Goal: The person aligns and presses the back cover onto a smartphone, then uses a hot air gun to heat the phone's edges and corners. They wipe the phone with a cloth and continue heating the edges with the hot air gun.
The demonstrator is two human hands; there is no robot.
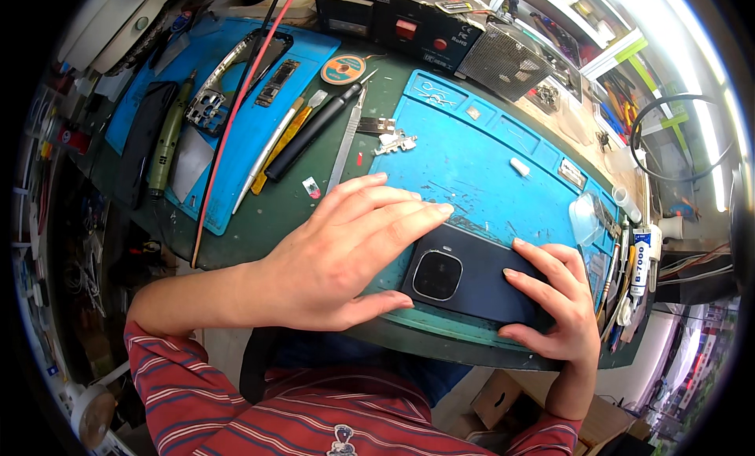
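A dark blue phone, back side up with a square camera bump, lies near the front edge of the blue work mat. My right hand grips its right part, fingertips on the top and far edge, thumb at the near edge. My left hand is open at the phone's left end, fingers stretched over it toward the mat and thumb apart from them; whether it touches the phone I cannot tell. Small metal parts and a white piece lie on the mat.
Left are a second mat with a phone frame and pen tool, upright-looking cables, and hand tools. A black machine stands behind. Along the right edge are tubes and brushes. A green desk surface lies between the mats.
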